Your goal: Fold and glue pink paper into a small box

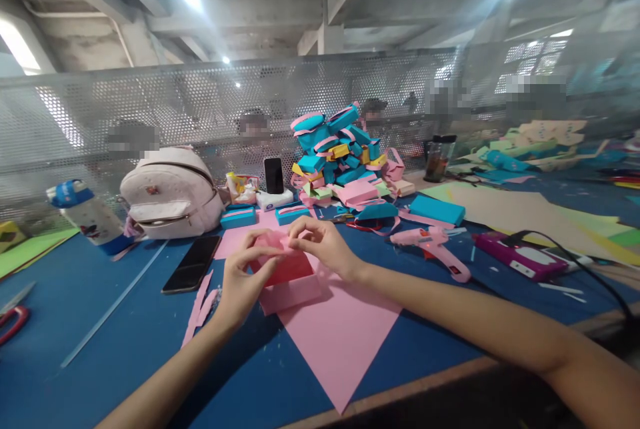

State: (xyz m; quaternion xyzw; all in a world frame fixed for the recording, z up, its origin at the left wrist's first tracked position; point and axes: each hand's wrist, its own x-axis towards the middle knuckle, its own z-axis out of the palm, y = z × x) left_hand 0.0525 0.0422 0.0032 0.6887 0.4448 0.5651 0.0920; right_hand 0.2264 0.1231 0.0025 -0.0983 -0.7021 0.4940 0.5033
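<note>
In the middle of the head view is a pink paper box point(295, 293), its open inside showing reddish pink. My left hand point(243, 273) grips the box's left wall between thumb and fingers. With its fingertips pinched together, my right hand point(327, 247) holds the box's far edge, close to the left fingertips. Under the box lies a large sheet of pink paper point(343, 342), one corner pointing at the table's front edge. A pink hot glue gun point(433, 249) rests on its side to the right of my right hand.
Behind rises a pile of blue, pink and yellow paper boxes point(345, 159). Left are a white backpack point(173, 195), a bottle point(93, 219), a black phone point(193, 264), pink paper strips point(197, 309) and red-handled scissors point(14, 322). A purple device with a cable point(520, 255) lies right.
</note>
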